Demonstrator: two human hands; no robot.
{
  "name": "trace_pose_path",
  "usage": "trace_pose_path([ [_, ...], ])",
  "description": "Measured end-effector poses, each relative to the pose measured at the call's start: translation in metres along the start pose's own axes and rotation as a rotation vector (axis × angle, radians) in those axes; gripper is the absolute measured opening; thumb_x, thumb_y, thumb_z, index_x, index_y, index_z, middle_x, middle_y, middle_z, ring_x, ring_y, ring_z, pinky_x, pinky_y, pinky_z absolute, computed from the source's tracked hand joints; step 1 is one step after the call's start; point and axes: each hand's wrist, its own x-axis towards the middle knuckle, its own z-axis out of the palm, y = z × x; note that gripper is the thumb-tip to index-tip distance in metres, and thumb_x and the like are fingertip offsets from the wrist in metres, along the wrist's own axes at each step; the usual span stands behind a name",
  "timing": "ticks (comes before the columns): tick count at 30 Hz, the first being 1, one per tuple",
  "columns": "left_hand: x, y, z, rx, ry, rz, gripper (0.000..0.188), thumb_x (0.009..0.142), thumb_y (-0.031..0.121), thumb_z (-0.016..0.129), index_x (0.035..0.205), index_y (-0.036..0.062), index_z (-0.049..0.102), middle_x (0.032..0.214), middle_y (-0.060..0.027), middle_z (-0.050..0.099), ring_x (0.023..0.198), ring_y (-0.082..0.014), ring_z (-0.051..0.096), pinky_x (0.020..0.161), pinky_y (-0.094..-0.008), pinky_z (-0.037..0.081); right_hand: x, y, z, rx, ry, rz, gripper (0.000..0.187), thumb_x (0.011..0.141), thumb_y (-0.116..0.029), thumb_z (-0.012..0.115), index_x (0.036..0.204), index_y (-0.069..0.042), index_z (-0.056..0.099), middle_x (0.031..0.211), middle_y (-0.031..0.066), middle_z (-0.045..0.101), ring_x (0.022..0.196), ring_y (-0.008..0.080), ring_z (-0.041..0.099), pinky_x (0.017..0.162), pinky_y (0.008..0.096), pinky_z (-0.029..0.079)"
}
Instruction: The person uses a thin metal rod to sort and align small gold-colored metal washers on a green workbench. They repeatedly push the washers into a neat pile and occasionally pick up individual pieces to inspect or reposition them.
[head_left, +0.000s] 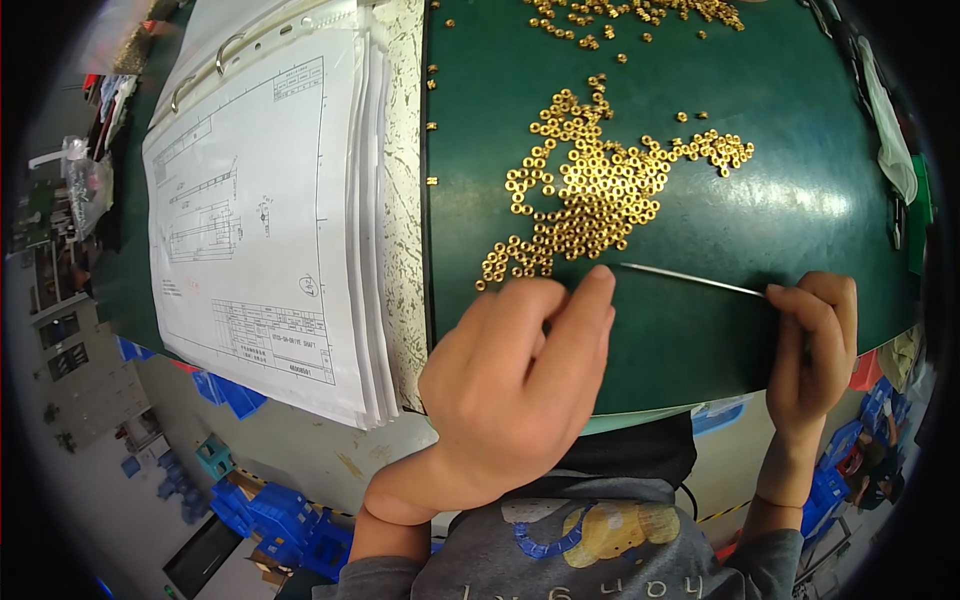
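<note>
Many small gold-coloured, ring-like metal pieces (610, 185) lie in a loose cluster on a green mat (720, 370). My left hand (515, 375) is at the near edge of this cluster, back upward and fingers bent together. Whether a small piece is between those fingertips is hidden. Farther right, my right hand (815, 345) pinches the end of a thin, pointed metal needle (695, 280). The needle points left, its tip close to the left fingertips and just short of the metal pieces.
A second spread of gold pieces (640, 12) lies at the far edge. Left of the mat is an open ring binder with printed drawings (255, 230). White plastic (885, 120) lies along the right side. Blue bins (285, 520) stand on the floor below left.
</note>
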Motion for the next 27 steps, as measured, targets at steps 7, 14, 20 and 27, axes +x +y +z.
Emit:
trace_pose_path([
  [7,-0.01,0.01,0.004,0.253,-0.13,0.098,0.042,0.071,0.006,0.076,0.112,0.0016,0.07,0.071,-0.0026,0.044,0.055,-0.0157,0.046,0.045,-0.0293,0.037,-0.003,0.006,0.0,0.04,0.043,0.025,0.021,0.074,0.014,0.057,0.09,0.002,0.064,0.083,0.0096,0.052,0.075,0.0199,0.05,0.065,0.0284,0.039],
  [14,-0.005,0.0,-0.002,0.186,-0.15,0.115,0.043,0.07,0.006,0.074,0.113,0.0021,0.069,0.073,-0.0029,0.044,0.055,-0.0155,0.045,0.044,-0.0291,0.036,-0.01,0.018,-0.005,0.068,0.082,0.075,0.017,0.081,0.012,0.056,0.092,0.002,0.063,0.085,0.0091,0.052,0.076,0.018,0.051,0.067,0.026,0.04],
  [20,-0.007,0.002,0.0,0.196,-0.09,0.135,0.036,0.071,0.008,0.072,0.106,0.0022,0.07,0.073,-0.0023,0.043,0.053,-0.0138,0.043,0.042,-0.0276,0.033,-0.008,0.02,-0.002,0.112,0.103,0.06,0.015,0.082,0.012,0.056,0.091,0.003,0.063,0.085,0.0093,0.053,0.076,0.0174,0.051,0.066,0.0252,0.04],
  [27,-0.009,0.01,0.0,0.383,-0.165,0.281,0.049,0.063,0.005,0.073,0.111,-0.0018,0.068,0.077,-0.0038,0.047,0.059,-0.0173,0.046,0.045,-0.0296,0.037,-0.007,0.02,0.0,0.112,0.111,0.049,0.015,0.082,0.012,0.055,0.091,0.003,0.063,0.085,0.0095,0.053,0.076,0.0179,0.052,0.067,0.0256,0.04],
])
